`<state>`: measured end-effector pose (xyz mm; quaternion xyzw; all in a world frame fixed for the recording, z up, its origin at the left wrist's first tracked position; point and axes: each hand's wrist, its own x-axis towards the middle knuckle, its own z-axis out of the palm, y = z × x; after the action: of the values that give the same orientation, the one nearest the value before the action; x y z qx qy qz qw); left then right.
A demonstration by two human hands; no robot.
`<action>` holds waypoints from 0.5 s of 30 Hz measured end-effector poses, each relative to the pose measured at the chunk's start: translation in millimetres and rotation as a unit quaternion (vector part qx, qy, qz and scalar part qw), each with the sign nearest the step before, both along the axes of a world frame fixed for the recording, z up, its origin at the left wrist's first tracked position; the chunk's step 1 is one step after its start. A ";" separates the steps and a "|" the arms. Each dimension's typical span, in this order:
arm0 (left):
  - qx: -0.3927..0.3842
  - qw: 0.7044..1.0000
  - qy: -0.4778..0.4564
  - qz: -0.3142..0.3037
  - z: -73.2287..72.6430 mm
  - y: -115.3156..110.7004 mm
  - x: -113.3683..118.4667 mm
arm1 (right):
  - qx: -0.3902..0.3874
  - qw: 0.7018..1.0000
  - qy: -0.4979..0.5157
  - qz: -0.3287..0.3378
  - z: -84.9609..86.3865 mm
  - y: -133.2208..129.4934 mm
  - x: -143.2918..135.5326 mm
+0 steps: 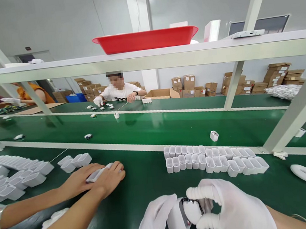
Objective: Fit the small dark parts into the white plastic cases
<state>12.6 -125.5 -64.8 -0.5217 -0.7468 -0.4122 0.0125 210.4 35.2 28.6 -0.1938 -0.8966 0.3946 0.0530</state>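
Note:
In the head view, my left hand [158,218], in a white glove, is closed around a white plastic housing [177,217]. My right hand [228,203], also gloved, pinches a small part [192,210] with a white rounded face and dark edges. This part sits at the housing's open end; how far inside it reaches cannot be made out. Beyond my hands, rows of white plastic cups [200,160] stand with their open ends up on the green bench. A white ring-shaped object [305,173] lies to the right.
At left, a co-worker's bare hands [102,178] hold white cups near more stacked cups [13,180]. A green conveyor belt [154,125] runs behind, carrying a white cup [214,135]. Another person [119,90] sits opposite. A shelf bearing a red tray [145,40] crosses above; a slanted post [294,106] stands right.

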 end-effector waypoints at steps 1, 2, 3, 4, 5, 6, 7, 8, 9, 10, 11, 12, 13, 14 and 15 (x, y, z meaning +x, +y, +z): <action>-0.005 1.000 -0.010 0.003 5.9 3.0 -20.8 | -0.002 1.000 -0.002 0.003 0.3 -0.1 -0.6; -0.013 1.000 -0.018 0.001 12.6 7.9 -45.5 | -0.005 1.000 -0.002 0.005 0.9 0.0 -1.4; -0.010 1.000 -0.019 0.010 19.4 14.9 -72.5 | -0.009 1.000 -0.003 0.009 1.6 0.4 -2.4; -0.007 1.000 -0.020 0.018 25.2 23.7 -99.9 | -0.014 1.000 -0.004 0.017 2.3 1.2 -3.4; -0.010 1.000 -0.020 0.017 29.3 34.2 -125.5 | -0.021 0.999 -0.002 0.029 2.6 2.4 -4.5; -0.037 0.999 -0.022 -0.012 31.3 45.7 -147.8 | -0.030 0.999 0.004 0.041 2.5 3.9 -5.5; -0.066 0.997 -0.026 -0.043 31.1 57.7 -165.5 | -0.042 0.997 0.013 0.055 1.9 5.4 -6.4; -0.086 0.994 -0.030 -0.063 28.9 69.4 -178.0 | -0.056 0.996 0.024 0.069 0.8 6.8 -7.2; -0.082 0.994 -0.032 -0.062 25.1 80.3 -185.4 | -0.070 0.994 0.036 0.079 -0.7 7.9 -7.9; -0.082 0.994 -0.035 -0.065 20.4 89.8 -188.2 | -0.080 0.993 0.043 0.080 -2.5 8.5 -8.5; -0.078 0.994 -0.038 -0.065 15.4 97.7 -187.3 | -0.082 0.993 0.041 0.078 -4.3 8.4 -9.1; -0.074 0.994 -0.039 -0.067 10.7 104.0 -183.6 | -0.082 0.993 0.033 0.075 -6.0 7.7 -9.4; -0.071 0.994 -0.040 -0.073 7.0 109.0 -178.2 | -0.085 0.993 0.022 0.074 -7.5 6.5 -9.4; -0.069 0.994 -0.039 -0.078 4.9 113.2 -171.8 | -0.091 0.993 0.011 0.075 -8.7 5.0 -9.1; -0.069 0.994 -0.038 -0.081 4.8 116.9 -165.4 | -0.103 0.992 0.002 0.080 -9.6 3.4 -8.4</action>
<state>-152.8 -8.6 -60.0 -0.5639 -0.7285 -0.3794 -0.0855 202.0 38.6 19.0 -0.1251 -0.8639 0.4879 0.0033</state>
